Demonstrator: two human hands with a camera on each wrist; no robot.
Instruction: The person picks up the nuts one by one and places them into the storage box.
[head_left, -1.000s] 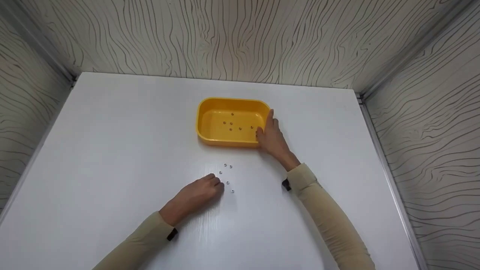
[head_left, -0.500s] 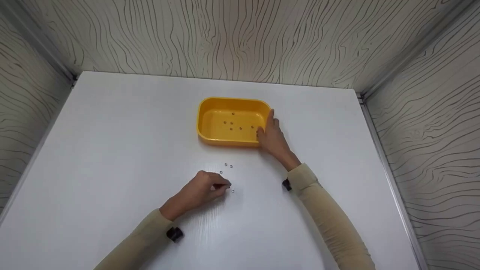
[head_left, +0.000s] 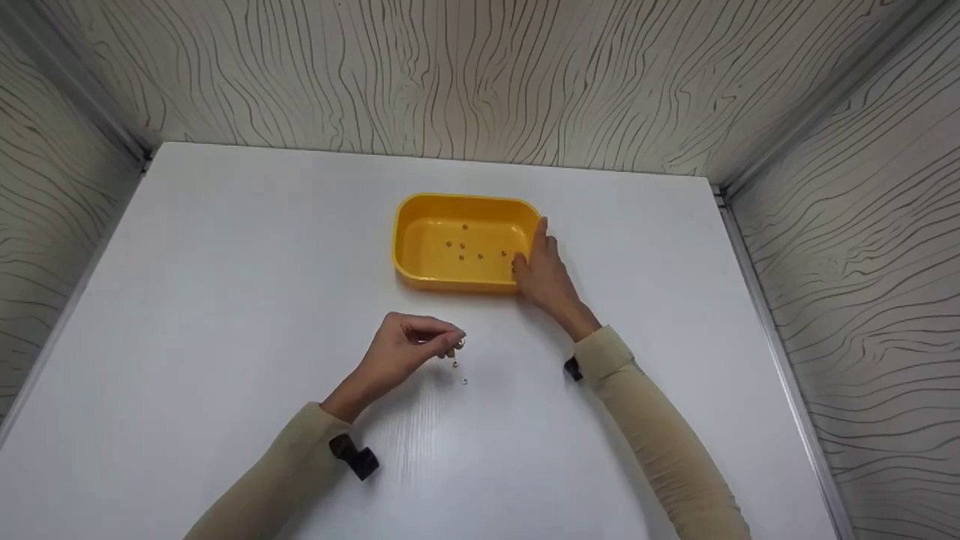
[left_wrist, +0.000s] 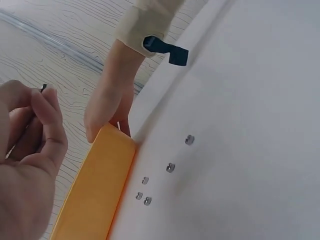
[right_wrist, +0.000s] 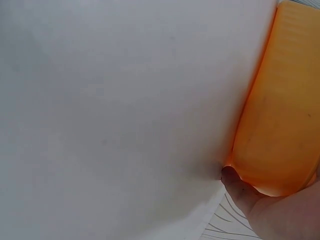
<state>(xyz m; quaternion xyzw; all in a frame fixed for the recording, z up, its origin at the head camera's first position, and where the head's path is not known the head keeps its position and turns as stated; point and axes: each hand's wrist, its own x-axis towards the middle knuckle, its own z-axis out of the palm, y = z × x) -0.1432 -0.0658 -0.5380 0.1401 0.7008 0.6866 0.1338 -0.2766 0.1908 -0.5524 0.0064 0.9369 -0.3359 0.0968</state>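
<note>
Thumb and fingertips of my left hand [head_left: 401, 349] pinch a small dark-looking nut [left_wrist: 43, 87], raised above the table just in front of the yellow bin. My right hand [head_left: 547, 277] grips the right end of the yellow bin [head_left: 457, 286], thumb over the rim and fingers along the outer wall. Several small metal nuts lie spread on the bin's floor, such as one nut [head_left: 461, 258] near the middle. More loose nuts lie on the table beneath my left hand, one nut [left_wrist: 189, 140] apart from the others; the hand partly covers this group in the head view.
The white table [head_left: 225, 247] ends at a wood-patterned wall [head_left: 450, 82] behind the bin. Side walls with metal edging stand left and right. A black strap piece [head_left: 356, 456] sticks out from the left cuff.
My left hand has lifted off the table and moved forward toward the bin, turning so its thumb and index finger pinch a nut. My right hand and the bin have stayed put.
</note>
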